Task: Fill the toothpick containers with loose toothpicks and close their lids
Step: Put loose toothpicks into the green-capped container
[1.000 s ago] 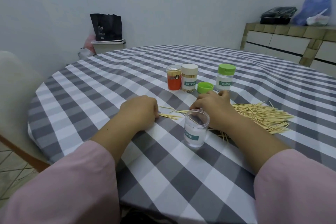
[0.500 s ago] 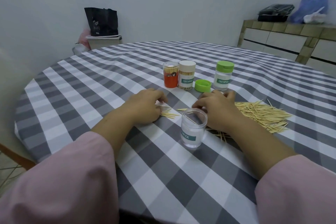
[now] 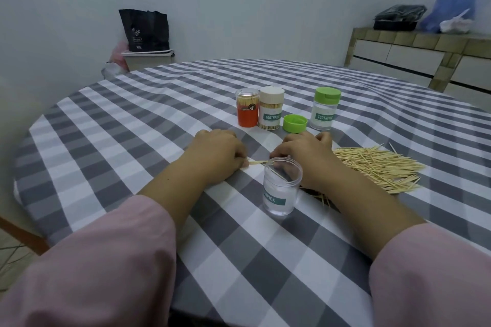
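Resting on the checked cloth [image 3: 148,141], your two hands meet just behind the open jar [image 3: 282,188]. Your left hand [image 3: 216,155] lies knuckles up with its fingers curled, and a small bundle of toothpicks [image 3: 257,162] sticks out from its fingertips toward your right hand [image 3: 303,156]; it pinches them. Your right hand is also curled, fingertips down at the other end of that bundle, but the jar's rim hides whether they grip it, so you cannot tell.

The open jar stands upright, lidless, nearest to you, with one toothpick leaning inside it. Its green lid [image 3: 295,122] lies on the cloth beyond your hands, between the cream-capped jar [image 3: 271,109] and the green-capped jar [image 3: 325,109]. The orange jar [image 3: 247,107] stands touching or just beside the cream-capped one, on its left. All three are closed and upright.

The loose pile [image 3: 377,167] spreads to the right of your right wrist, with a few stray sticks poking out from under your forearm near the open jar.

Open cloth lies to your left, wide and bare up to the table's round edge [image 3: 24,141], and more in front of the open jar toward your sleeves [image 3: 106,260]. Behind the jars the cloth runs clear to the far edge. A black bag [image 3: 144,30] and a counter [image 3: 425,53] stand well apart from the table.
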